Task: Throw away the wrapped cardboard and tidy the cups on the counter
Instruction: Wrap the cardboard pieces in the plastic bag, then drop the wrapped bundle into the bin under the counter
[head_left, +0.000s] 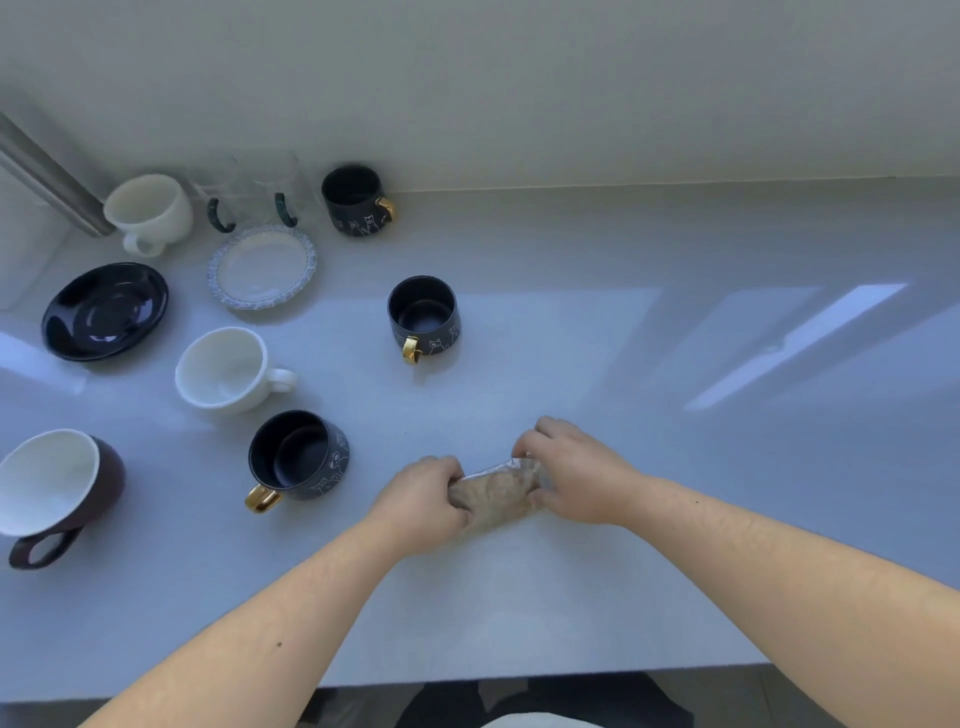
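Nearby, dark mugs (423, 317) flank the two-handed wrapped cardboard (496, 493).

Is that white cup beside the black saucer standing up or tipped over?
Upright. The white cup sits on its base on the counter, mouth up, handle pointing right; its inside looks empty.

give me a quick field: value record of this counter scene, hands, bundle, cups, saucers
left hand: gripping the bundle's left end
right hand: gripping the bundle's right end
bundle: brown, in clear wrap, held between both hands at the counter
black cups: three, gold handles, at the wall, mid counter, near the left hand
white cups: two, back left, centre left
brown cup: white inside, left edge
glass cups: two, green handles, at the wall
saucers: black, pale rimmed
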